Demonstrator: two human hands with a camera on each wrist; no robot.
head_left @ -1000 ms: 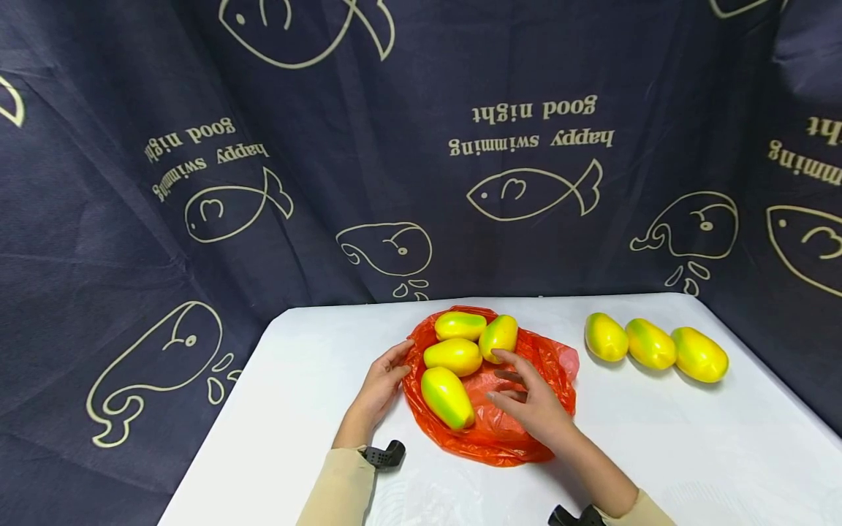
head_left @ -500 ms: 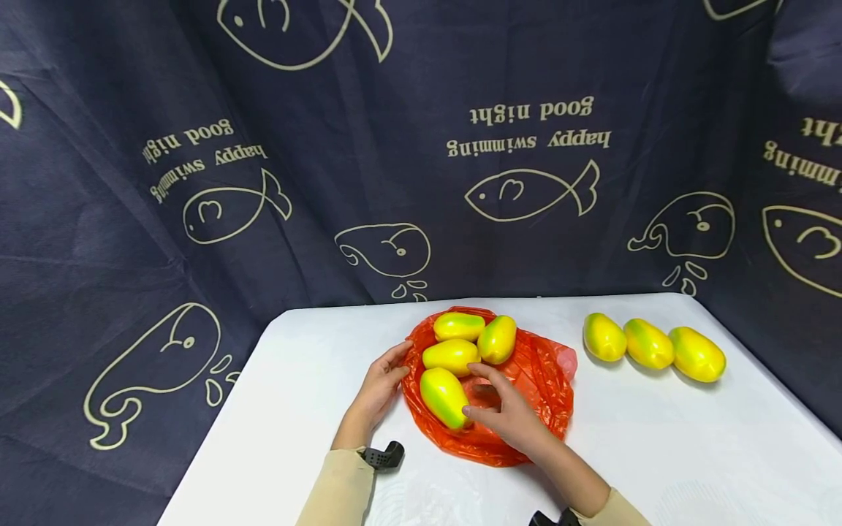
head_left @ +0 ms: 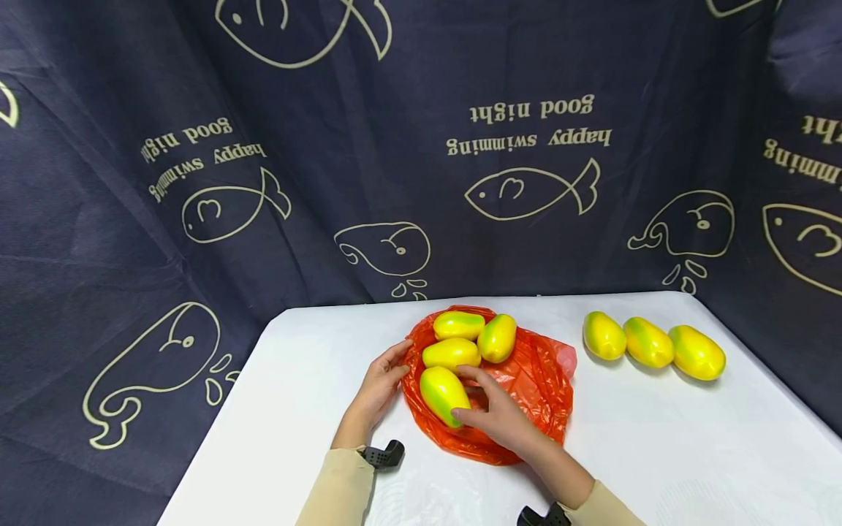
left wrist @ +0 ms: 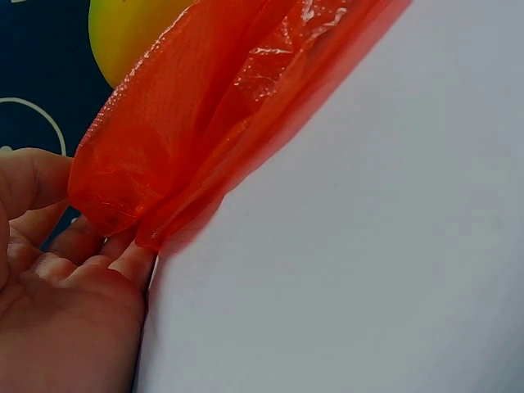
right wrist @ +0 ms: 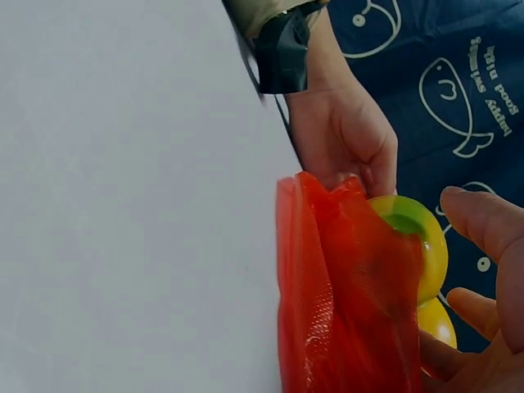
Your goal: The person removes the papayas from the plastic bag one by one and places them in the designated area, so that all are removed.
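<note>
A red plastic bag (head_left: 526, 380) lies spread on the white table, its rim rolled out. Several glossy yellow-green mangoes are in it; the nearest mango (head_left: 444, 396) lies at the front left. My right hand (head_left: 496, 416) is over the bag, thumb and fingers spread at the right end of that mango. In the right wrist view the thumb (right wrist: 483, 217) stands apart from the fruit. At the left rim, my left hand (head_left: 378, 383) holds the bag's edge; in the left wrist view the red plastic (left wrist: 139, 164) sits between its fingers, some of them hidden behind it.
Three more mangoes (head_left: 647, 343) lie in a row on the white table (head_left: 658, 453), right of the bag. A dark blue curtain (head_left: 526, 256) with fish and whale drawings hangs behind and at both sides. Each wrist wears a black device (head_left: 384, 456).
My right hand has moved left across the bag to the nearest mango, its fingers now at the fruit's right end. The left hand stays at the bag's rim.
</note>
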